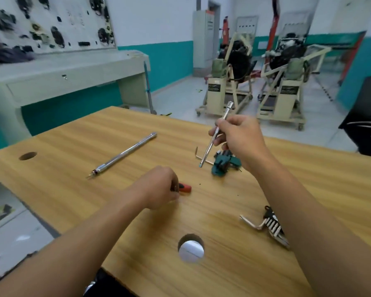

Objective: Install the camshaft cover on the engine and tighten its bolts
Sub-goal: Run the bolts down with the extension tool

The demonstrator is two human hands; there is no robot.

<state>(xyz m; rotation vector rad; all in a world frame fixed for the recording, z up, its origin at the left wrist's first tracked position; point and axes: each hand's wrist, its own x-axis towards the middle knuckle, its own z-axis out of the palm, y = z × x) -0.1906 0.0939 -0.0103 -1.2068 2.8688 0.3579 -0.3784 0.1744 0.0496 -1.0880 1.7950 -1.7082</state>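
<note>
My right hand (239,138) grips a slim chrome socket extension bar (210,146), tilted, its socket end up and its lower tip just above the wooden table (137,221). On the table my left hand (159,187) curls its fingers round a red and black tool handle (185,187), most of which is hidden under the hand. A long chrome torque wrench (124,155) lies on the table to the left. No engine or camshaft cover lies on the table.
A green holder with hex keys (225,162) lies under my right wrist, and a black hex key set (272,226) sits near my right forearm. The table has round cable holes (191,248). Two engines on cream stands (234,82) stand on the floor behind.
</note>
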